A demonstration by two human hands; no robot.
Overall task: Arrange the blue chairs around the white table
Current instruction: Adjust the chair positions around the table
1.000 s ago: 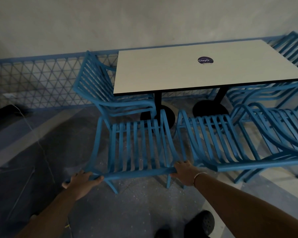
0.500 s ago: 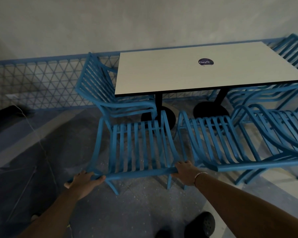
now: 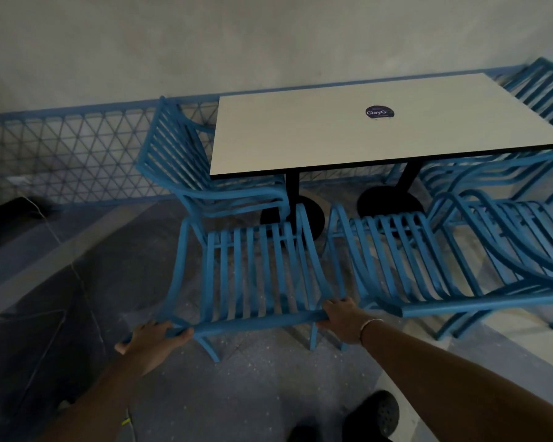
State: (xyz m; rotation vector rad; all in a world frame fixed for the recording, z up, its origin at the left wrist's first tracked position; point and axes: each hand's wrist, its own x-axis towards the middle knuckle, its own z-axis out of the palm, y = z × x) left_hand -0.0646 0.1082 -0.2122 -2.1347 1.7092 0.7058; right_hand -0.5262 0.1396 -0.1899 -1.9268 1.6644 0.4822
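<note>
Both hands are wrapped round the top rail of one slatted blue chair [image 3: 256,269]. The left hand [image 3: 154,338] grips its left corner and the right hand [image 3: 340,319], a thin bracelet [image 3: 369,323] at the wrist, grips the right end. The chair faces the white table [image 3: 300,138], its seat short of the near long edge.

By my reckoning this one is being set in along that side. The next move calls for a straight, even push, minding the neighbouring chair [image 3: 396,260] just beside on the right and the end chair [image 3: 179,161] tucked under the table's left end. More chairs crowd the right. I see no container anywhere, only a round sticker [image 3: 379,112] on the tabletop.
</note>
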